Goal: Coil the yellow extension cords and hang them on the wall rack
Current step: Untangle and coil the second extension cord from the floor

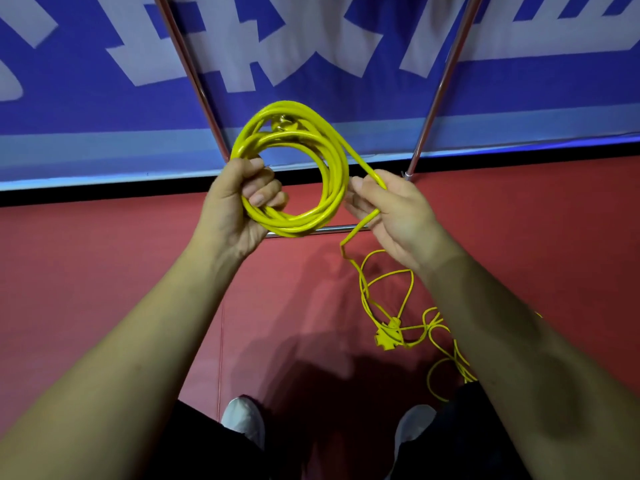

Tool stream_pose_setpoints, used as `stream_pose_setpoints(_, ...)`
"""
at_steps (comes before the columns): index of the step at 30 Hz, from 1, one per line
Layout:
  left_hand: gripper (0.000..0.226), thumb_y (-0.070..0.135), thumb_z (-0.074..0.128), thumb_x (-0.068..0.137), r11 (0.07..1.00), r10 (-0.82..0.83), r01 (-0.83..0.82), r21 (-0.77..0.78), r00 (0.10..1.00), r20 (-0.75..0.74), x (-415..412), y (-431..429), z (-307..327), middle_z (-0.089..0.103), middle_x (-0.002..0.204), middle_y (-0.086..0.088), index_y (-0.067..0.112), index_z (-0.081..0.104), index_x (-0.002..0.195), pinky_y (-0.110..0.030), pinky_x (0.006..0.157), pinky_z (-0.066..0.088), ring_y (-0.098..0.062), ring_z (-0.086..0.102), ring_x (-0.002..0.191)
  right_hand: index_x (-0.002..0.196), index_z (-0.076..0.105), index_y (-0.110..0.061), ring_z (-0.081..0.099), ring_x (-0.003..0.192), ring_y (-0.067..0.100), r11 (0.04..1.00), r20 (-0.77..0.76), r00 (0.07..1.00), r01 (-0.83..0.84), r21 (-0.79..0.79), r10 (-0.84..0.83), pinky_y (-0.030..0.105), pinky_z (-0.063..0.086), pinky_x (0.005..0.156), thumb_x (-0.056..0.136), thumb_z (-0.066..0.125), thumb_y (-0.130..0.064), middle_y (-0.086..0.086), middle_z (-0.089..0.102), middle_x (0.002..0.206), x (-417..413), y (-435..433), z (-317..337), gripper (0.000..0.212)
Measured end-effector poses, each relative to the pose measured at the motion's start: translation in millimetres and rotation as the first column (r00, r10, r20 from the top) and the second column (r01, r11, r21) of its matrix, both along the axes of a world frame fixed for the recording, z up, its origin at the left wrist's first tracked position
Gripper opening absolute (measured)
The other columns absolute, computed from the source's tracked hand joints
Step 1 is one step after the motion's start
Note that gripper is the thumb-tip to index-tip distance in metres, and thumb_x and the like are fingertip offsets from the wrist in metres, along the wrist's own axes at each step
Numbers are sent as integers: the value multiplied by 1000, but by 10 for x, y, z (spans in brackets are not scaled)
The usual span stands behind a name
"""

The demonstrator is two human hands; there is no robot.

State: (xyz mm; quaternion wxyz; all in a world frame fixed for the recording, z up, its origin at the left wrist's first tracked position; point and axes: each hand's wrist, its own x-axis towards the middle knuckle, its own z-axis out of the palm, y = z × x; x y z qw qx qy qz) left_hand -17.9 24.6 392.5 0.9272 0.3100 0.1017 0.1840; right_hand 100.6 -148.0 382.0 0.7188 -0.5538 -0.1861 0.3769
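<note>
**Now mid-coil: one yellow cord half wound, none hung yet**

Broadly, the upper half of the frame is a blue banner with large white lettering (86, 109), and below it a flat red floor (104, 244) fills the rest. Two slanted silver metal poles (188, 74) cross the banner. At centre the left hand (239, 202) is clenched round the lower left of a round coil of glossy yellow extension cord (334, 161), several turns held before the banner. Just to its right, the right hand (398, 216) pinches the running strand (360, 164). From there the loose yellow cord (408, 285) drops to the floor at lower right, in untidy loops about a small yellow socket block (389, 332).

The step in hand looks to be winding. The next move likely calls for the right hand to lay another turn into the left grip, matching loop size while the strand slides free of the tangle.

A small fitting (282, 123) at the coil's top is too blurred to name. The right forearm (502, 323) covers part of the floor loops, so one cord or several cannot be told. No wall rack is clearly identifiable.
</note>
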Motion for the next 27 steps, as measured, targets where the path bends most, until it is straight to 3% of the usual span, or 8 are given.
stream_pose_setpoints(3, 42, 6, 38, 93, 1000, 9, -9, 6, 1000, -23, 18, -58, -28, 32, 42, 10, 20, 48, 55, -20, 50, 34, -4, 34, 38, 98, 49, -6, 60, 101, 40, 995, -157, 987, 51, 83, -38, 56, 50, 92, 100, 48, -15, 32, 59, 110, -110, 70, -4, 9)
stream_pose_setpoints(7, 42, 5, 36, 96, 999, 47, -45, 25, 997, -57, 3, -109, -31, 31, 44, 9, 20, 47, 58, -20, 52, 31, -4, 34, 39, 127, 54, -10, 68, 95, 37, 993, -128, 992, 8, -114, -22, 42, 56, 60, 97, 44, -55, 24, 70, 109, -217, 141, 27, 55)
stream_pose_setpoints(9, 43, 4, 35, 97, 997, 65, -62, 42, 996, -63, -9, -129, -16, 31, 44, 9, 19, 46, 58, -20, 52, 33, -4, 34, 39, 116, 57, -17, 70, 93, 35, 976, 8, 1000, -24, -216, 26, 31, 46, 48, 88, 58, -58, 17, 72, 105, -285, 168, 20, 49)
stream_pose_setpoints(12, 43, 4, 36, 97, 993, 109, -105, 57, 992, -66, -31, -130, 0, 32, 44, 8, 19, 48, 59, -21, 53, 36, -5, 36, 40, 103, 52, -20, 62, 55, 28, 977, 26, 1000, -10, -214, 16, 22, 23, 39, 90, 67, -34, 13, 66, 90, -363, 190, 9, 25)
stream_pose_setpoints(16, 36, 6, 41, 94, 993, 91, -84, 86, 992, -84, -40, -152, -38, 37, 48, 6, 18, 49, 61, -23, 60, 39, -7, 41, 47, 105, 52, -17, 38, 41, 14, 987, -18, 993, 110, -120, -112, 19, 19, 39, 91, 62, -12, 22, 69, 90, -387, 208, 59, 18)
stream_pose_setpoints(20, 6, 3, 55, 82, 962, -58, 106, 253, 980, -191, -78, -132, 6, 53, 66, -5, 9, 55, 79, -36, 78, 55, -22, 64, 74, 99, 55, -17, 28, 38, 10, 985, 129, 983, 142, -99, -128, 16, 19, 37, 86, 56, 0, 20, 56, 78, -199, 133, 146, 21)
stream_pose_setpoints(23, 28, 0, 62, 78, 896, -180, 275, 348, 943, -279, -156, -27, 30, 64, 84, -10, 2, 59, 106, -42, 84, 58, -31, 70, 86, 100, 59, -22, 47, 43, 5, 978, 399, 915, 22, -208, 64, 19, 37, 41, 84, 56, 5, 16, 59, 75, 32, -12, 176, 32)
stream_pose_setpoints(27, 38, -2, 71, 74, 645, -387, 592, 483, 798, -462, -225, -2, 10, 68, 91, -13, 4, 62, 111, -33, 71, 58, -26, 70, 80, 114, 61, -27, 56, 78, 8, 879, 626, 642, -173, -445, 444, 37, 49, 71, 83, 63, -5, 6, 66, 89, 146, -172, 92, 37)
